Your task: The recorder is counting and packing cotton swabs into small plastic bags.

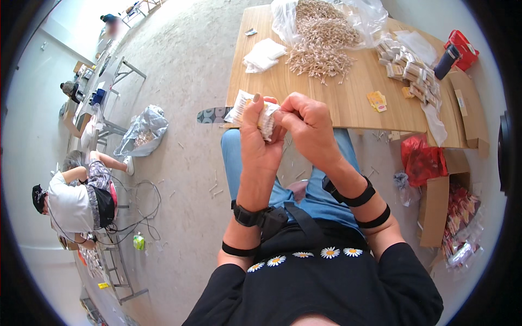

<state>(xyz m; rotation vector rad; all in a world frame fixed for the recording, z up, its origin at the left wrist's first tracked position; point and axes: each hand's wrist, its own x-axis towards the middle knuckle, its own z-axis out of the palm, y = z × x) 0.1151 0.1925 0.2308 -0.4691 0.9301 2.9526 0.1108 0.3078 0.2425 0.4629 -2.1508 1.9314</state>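
Observation:
Above the near edge of the wooden table (304, 100), my left hand (258, 146) is closed around a small clear bag of cotton swabs (268, 120), its white tips showing through the plastic. My right hand (312, 127) is pinched at the bag's right side, fingers bent against the plastic; the exact spot it grips is partly hidden. Farther back on the table lies a large heap of loose cotton swabs (321, 41), spilling from a big clear plastic bag (284, 22). Left of the heap are flat clear bags (263, 55). Several yellow cards (376, 101) lie to the right.
Filled swab packs (416, 70) are piled at the right, beside a dark bottle (447, 61) and a red container (462, 49). Cardboard boxes (435, 212) and a red bag (421, 163) stand below. A co-worker (81, 201) sits left, near cables and a plastic sack (144, 130).

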